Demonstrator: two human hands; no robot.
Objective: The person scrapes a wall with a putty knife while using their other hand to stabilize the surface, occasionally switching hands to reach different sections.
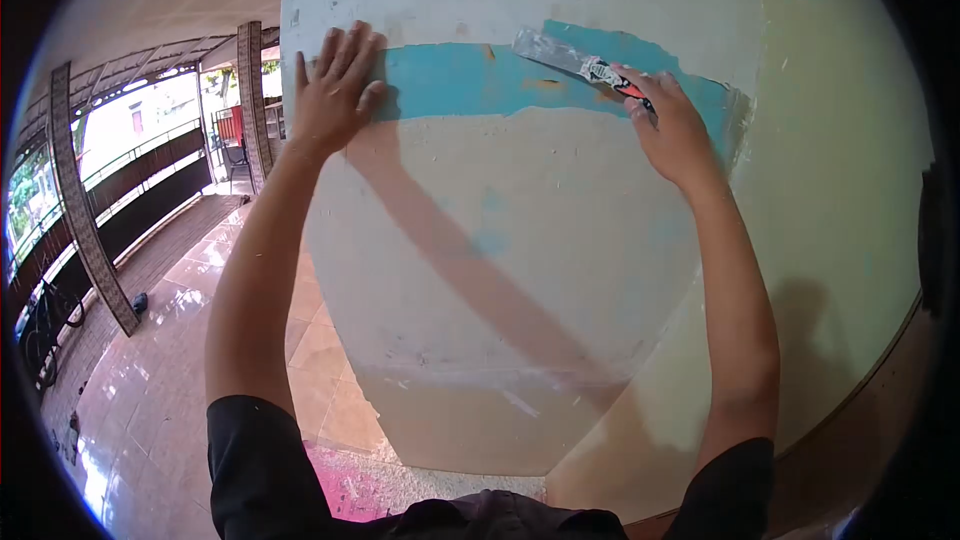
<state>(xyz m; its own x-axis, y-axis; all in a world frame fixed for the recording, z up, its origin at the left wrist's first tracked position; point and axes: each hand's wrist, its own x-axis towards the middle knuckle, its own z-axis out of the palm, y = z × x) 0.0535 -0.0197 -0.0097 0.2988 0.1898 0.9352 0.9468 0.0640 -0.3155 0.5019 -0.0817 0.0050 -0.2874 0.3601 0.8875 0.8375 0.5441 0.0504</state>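
Observation:
My right hand (668,120) is wrapped round the red and black handle of a putty knife (560,55). The broad metal blade, with whitish residue near the handle, points left and lies against the wall at the upper edge of a bare turquoise strip (440,80). My left hand (335,90) rests flat on the wall (500,180), fingers spread upward, at the left end of that strip. Pale white coating borders the turquoise above and below, with ragged edges. A few orange-brown marks show on the strip. The knife's far edge against the wall is hard to make out.
A yellow-green wall (830,140) meets the work wall at a corner on the right. Pale flakes and a pink sheet (345,480) lie at the wall's foot. Left are a tiled floor (190,340), posts (90,200), a railing and a bicycle (45,335).

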